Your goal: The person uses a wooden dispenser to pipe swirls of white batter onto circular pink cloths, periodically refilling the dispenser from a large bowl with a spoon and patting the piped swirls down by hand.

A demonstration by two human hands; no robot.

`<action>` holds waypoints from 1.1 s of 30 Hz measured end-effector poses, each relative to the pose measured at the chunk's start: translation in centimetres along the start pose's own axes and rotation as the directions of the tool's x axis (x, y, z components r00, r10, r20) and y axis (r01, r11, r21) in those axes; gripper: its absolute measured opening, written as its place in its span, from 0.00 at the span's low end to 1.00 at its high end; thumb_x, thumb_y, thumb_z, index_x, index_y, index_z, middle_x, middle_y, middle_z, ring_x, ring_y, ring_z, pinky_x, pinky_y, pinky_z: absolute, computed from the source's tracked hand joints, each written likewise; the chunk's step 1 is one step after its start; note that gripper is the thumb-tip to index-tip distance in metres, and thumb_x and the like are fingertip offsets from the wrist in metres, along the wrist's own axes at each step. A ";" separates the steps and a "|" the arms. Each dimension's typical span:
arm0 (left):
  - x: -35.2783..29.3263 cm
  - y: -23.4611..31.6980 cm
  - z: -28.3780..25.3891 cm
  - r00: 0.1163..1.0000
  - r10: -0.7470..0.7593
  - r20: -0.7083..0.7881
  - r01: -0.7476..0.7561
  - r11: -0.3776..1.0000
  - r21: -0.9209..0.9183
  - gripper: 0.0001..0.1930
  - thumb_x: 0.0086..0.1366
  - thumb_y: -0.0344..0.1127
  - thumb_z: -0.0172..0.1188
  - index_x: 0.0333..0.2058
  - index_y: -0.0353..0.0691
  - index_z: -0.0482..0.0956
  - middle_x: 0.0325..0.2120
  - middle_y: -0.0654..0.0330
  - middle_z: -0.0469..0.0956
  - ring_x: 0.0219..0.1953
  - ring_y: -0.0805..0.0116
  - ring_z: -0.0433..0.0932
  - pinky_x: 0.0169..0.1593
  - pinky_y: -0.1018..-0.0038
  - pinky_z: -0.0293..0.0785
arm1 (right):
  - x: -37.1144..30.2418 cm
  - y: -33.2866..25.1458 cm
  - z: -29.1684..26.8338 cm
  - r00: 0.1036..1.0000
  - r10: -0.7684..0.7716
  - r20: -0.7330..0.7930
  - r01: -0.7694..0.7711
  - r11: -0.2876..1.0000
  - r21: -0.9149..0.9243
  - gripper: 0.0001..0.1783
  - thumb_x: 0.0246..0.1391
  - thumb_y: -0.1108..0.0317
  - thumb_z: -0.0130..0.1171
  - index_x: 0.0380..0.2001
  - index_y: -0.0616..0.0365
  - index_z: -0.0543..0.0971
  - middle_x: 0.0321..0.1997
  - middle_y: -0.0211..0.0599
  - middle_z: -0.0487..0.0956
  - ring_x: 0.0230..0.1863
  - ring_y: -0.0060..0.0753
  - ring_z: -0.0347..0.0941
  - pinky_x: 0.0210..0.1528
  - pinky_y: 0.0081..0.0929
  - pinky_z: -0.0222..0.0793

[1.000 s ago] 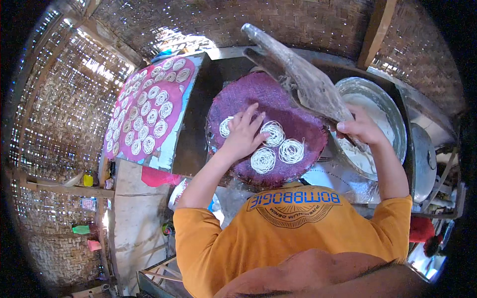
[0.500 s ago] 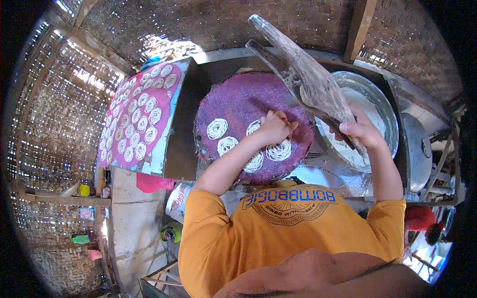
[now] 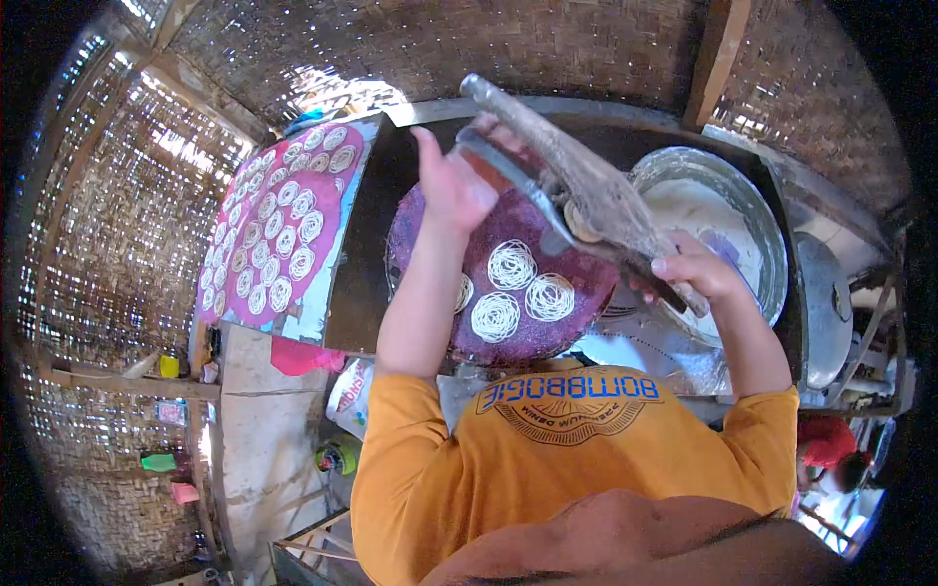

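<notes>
My right hand is closed round the lower right end of a long wooden hinged press with two arms, tilted above a round purple cloth-covered board. By the upper left ends of its arms is my left hand, thumb spread and fingers apart, partly hidden behind the lower arm. Beneath the press, white nests of thin strands lie on the board; my left forearm and the press cover part of it. To the right stands a big metal basin holding pale batter or dough.
At the left, a pink sheet bears many similar nests on a slanted panel. A silver pot lid stands beyond the basin. Woven bamboo walls enclose the place. A white bucket sits below the board's left side.
My left hand has lifted off the nests and moved up and left to the press's arms. The press has swung lower and further left, its arms closer to the board. My right hand keeps its grip.
</notes>
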State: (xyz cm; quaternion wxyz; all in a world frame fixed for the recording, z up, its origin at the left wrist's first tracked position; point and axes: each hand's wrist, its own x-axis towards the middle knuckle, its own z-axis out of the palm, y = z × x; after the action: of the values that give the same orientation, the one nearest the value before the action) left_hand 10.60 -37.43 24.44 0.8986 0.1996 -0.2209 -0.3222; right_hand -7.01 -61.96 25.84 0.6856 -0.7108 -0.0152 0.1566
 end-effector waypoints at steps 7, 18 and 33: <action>4.5 0.1 1.5 0.936 0.225 0.272 -0.203 0.973 -0.107 0.40 0.49 0.69 0.43 0.52 0.43 0.58 0.27 0.64 0.70 0.37 0.62 0.70 0.48 0.59 0.63 | 0.6 0.6 -2.3 0.931 0.117 0.346 -0.191 0.963 0.188 0.38 0.40 0.42 0.54 0.44 0.66 0.65 0.30 0.50 0.74 0.23 0.34 0.72 0.25 0.27 0.71; 5.4 -2.1 -5.7 0.968 0.246 0.044 -0.230 0.946 -0.227 0.33 0.53 0.67 0.36 0.49 0.49 0.63 0.17 0.67 0.68 0.23 0.68 0.68 0.39 0.62 0.67 | 3.4 1.8 -2.9 0.924 0.350 0.157 -0.352 0.936 -0.017 0.23 0.49 0.50 0.49 0.33 0.64 0.71 0.24 0.41 0.75 0.22 0.29 0.72 0.23 0.22 0.70; 3.7 0.6 -0.1 0.932 0.360 0.032 -0.355 0.928 -0.112 0.31 0.55 0.64 0.40 0.46 0.46 0.67 0.13 0.72 0.61 0.20 0.77 0.62 0.35 0.72 0.64 | 1.2 -3.7 -1.0 0.987 0.162 0.013 -0.151 0.942 -0.299 0.19 0.43 0.53 0.57 0.25 0.60 0.72 0.17 0.31 0.71 0.15 0.20 0.65 0.17 0.19 0.60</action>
State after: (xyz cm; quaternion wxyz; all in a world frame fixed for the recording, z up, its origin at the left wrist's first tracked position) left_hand 13.53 -39.48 25.69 0.9454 0.1005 -0.2597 -0.1694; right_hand -4.91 -62.45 29.21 0.5561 -0.8016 0.0053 0.2196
